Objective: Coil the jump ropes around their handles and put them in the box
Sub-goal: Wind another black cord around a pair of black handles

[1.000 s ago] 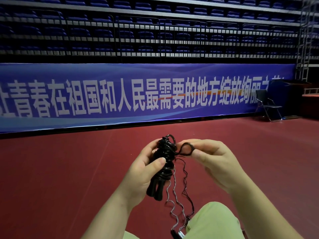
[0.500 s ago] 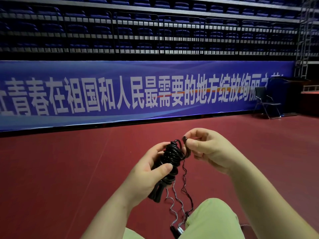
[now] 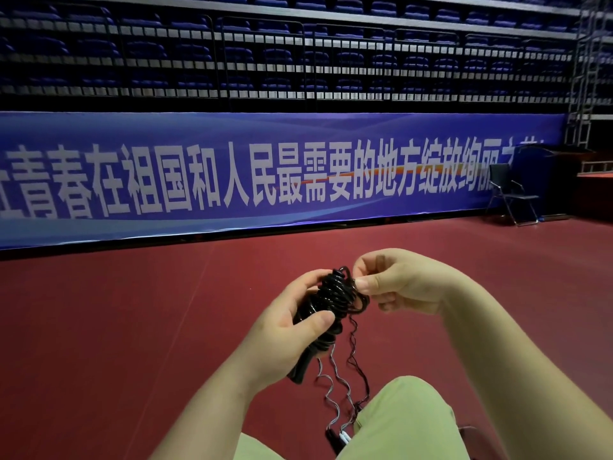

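Rope (image 3: 335, 297) nearly coiled round handles; left hand (image 3: 285, 333) grips bundle, right hand (image 3: 394, 283) pinches last loop; boxing remains, box unseen.

A dark red sports floor (image 3: 116, 327) runs back to a long blue banner (image 3: 265, 174) with white lettering, rows of blue seats (image 3: 298, 54) rise behind railings above it, and a black folding chair (image 3: 509, 194) stands at the right.
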### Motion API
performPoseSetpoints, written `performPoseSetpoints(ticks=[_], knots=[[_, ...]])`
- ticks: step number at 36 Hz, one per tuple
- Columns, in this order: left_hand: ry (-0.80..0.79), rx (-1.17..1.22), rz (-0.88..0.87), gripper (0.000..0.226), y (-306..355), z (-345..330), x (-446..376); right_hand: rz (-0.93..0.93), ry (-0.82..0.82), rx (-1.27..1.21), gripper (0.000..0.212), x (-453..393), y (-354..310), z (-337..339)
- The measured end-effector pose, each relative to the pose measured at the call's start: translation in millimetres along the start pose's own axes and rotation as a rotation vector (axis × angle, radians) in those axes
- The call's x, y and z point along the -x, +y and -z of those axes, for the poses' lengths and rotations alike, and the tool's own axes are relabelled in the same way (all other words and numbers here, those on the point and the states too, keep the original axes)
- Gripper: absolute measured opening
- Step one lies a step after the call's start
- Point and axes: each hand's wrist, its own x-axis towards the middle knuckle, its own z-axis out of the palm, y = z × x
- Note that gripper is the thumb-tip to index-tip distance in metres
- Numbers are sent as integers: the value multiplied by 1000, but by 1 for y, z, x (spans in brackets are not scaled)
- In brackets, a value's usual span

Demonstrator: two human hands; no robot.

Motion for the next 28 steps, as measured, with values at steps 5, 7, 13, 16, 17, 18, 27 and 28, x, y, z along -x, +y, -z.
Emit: performPoseSetpoints(ticks=[5, 7, 13, 16, 17, 18, 27, 28], knots=[[-70, -35, 25, 45, 6, 6, 2, 9, -63, -101, 32, -1, 8, 2], [-97, -55, 44, 45, 7, 7, 3, 10, -67, -126, 30, -2, 11, 0], [-150, -150, 78, 46, 8, 13, 4, 8, -4, -118, 18, -2, 21, -7], [-168, -206, 73, 45, 10, 12, 6, 26, 82, -135, 19, -4, 27, -11], [-168, -209, 74, 45, 10, 12, 6, 37, 100, -150, 18, -4, 29, -13], [-168, -208, 76, 46, 10, 12, 6, 51, 114, -171, 18, -5, 31, -15], [-145, -198, 61, 47, 7, 10, 3, 155, 237, -357, 26, -11, 41, -36], [-132, -184, 69, 49, 6, 9, 2, 155, 230, -357, 25, -12, 41, -36]])
